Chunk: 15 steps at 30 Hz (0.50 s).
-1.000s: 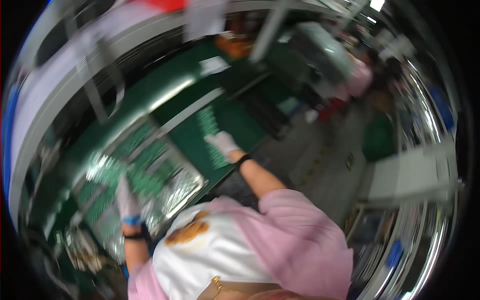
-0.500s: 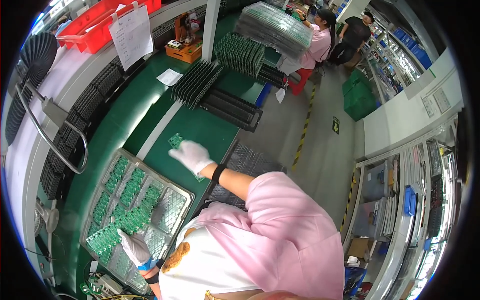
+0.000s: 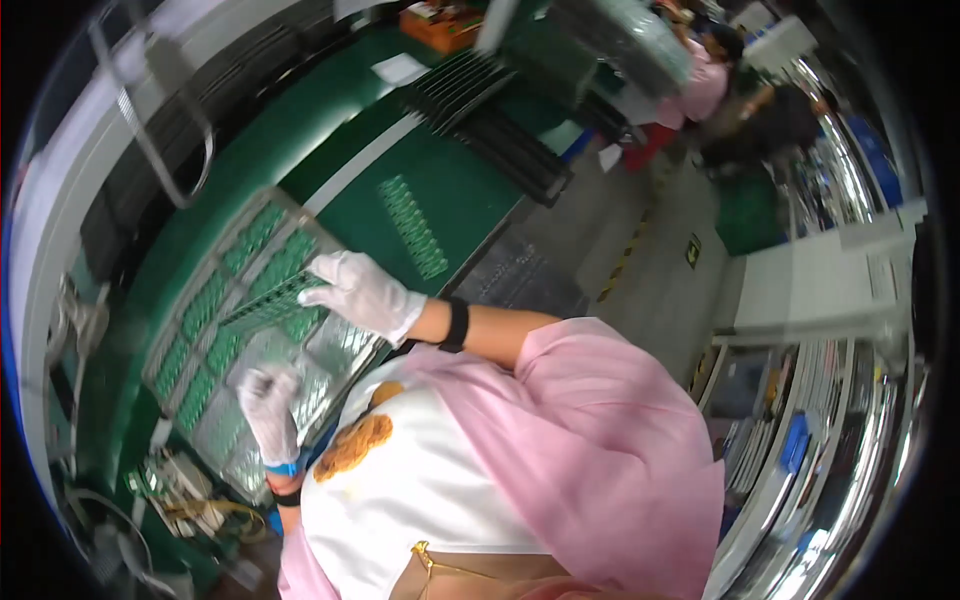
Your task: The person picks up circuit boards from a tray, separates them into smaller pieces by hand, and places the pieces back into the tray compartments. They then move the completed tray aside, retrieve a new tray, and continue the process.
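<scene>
Head view: right hand [image 3: 362, 293] pinching green board strip [image 3: 268, 303] over tray [image 3: 330, 350]; left hand [image 3: 268, 400] fisted.

Both hands wear white gloves: the right hand [image 3: 362, 293] reaches forward with its arm extended, fingers curled down, while the left hand [image 3: 268, 398] stays close to the body, loosely closed

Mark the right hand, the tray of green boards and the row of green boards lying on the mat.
right hand [image 3: 362, 292], head view, back of the white glove.
tray of green boards [image 3: 178, 322], head view, its upper left rim.
row of green boards [image 3: 413, 226], head view, middle of the row.
</scene>
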Each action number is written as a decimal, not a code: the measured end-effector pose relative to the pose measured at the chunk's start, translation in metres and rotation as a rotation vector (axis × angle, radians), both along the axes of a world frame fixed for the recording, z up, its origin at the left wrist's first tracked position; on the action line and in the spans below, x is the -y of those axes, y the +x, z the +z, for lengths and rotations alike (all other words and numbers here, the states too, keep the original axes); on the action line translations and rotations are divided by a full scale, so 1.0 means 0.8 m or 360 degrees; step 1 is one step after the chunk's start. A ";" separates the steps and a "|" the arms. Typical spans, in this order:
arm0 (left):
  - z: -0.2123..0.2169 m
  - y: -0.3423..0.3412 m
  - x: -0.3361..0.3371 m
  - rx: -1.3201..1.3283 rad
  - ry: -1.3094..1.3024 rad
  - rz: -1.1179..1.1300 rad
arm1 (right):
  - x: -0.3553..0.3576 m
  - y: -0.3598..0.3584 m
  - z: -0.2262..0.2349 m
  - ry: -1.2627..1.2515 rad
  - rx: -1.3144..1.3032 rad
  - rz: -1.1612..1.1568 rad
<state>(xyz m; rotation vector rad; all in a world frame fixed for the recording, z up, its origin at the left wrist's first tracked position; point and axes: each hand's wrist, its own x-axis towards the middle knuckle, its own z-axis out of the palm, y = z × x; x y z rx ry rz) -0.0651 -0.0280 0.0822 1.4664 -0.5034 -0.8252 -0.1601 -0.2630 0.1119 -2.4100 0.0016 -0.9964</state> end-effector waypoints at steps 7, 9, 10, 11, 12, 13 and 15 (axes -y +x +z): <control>0.031 0.000 0.022 0.1854 0.0485 0.0143 | -0.056 0.000 -0.003 0.0138 -0.0128 0.0459; 0.020 0.004 0.012 0.1557 0.0582 -0.0218 | -0.051 0.004 0.005 -0.0236 -0.0132 0.0512; 0.015 0.005 0.008 0.1540 0.0624 -0.0157 | -0.050 0.008 0.004 -0.0231 -0.0128 0.0585; 0.012 0.004 0.009 0.1635 0.0432 -0.0155 | -0.047 0.006 0.004 0.0038 -0.0287 0.0704; 0.010 0.002 0.009 0.1731 0.0238 -0.0150 | -0.045 0.005 0.005 0.0305 -0.0452 0.0818; 0.008 -0.001 0.006 0.1827 0.0045 -0.0144 | -0.043 0.006 0.005 0.0569 -0.0622 0.0925; 0.005 -0.004 0.002 0.1803 0.0038 -0.0131 | -0.038 0.008 0.001 0.0314 -0.0525 0.0988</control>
